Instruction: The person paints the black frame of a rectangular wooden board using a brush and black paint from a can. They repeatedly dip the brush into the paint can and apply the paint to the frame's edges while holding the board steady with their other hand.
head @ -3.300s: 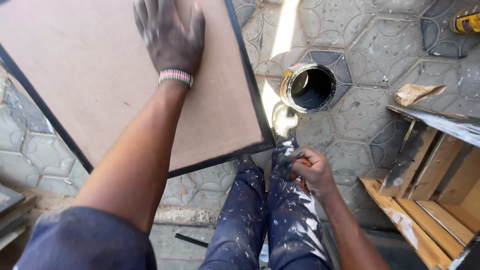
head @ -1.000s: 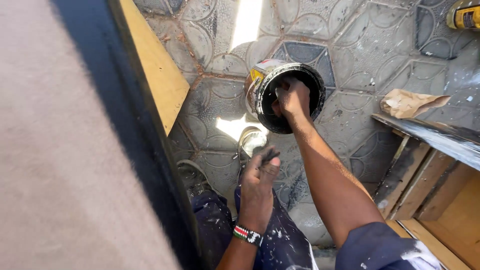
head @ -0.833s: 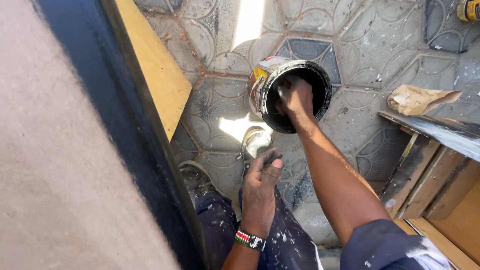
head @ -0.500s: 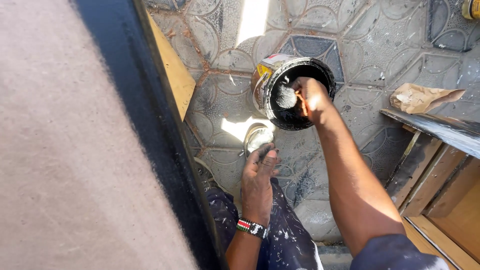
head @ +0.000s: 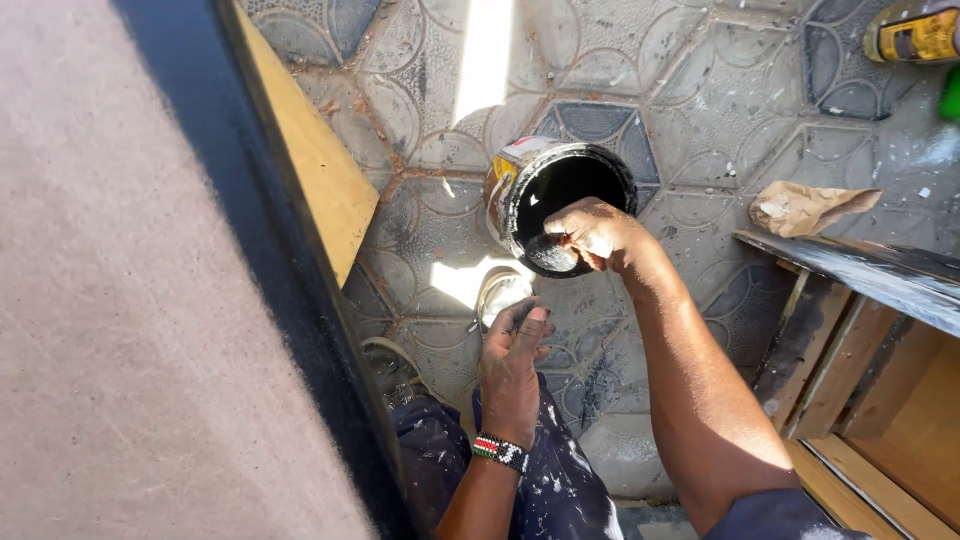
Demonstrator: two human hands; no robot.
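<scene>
Paint can [head: 560,205], upper centre of frame: round, open, tilted on the patterned paving, its interior coated black, with a yellow-and-white label on its left wall. Small metal lid [head: 500,295], just below the can, lies flat, shiny in sunlight.

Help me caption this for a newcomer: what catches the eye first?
The open paint can at centre, black inside, with the right hand over its rim. Below it the left hand, wearing a beaded wristband. A big board with a black edge fills the left side.
</scene>
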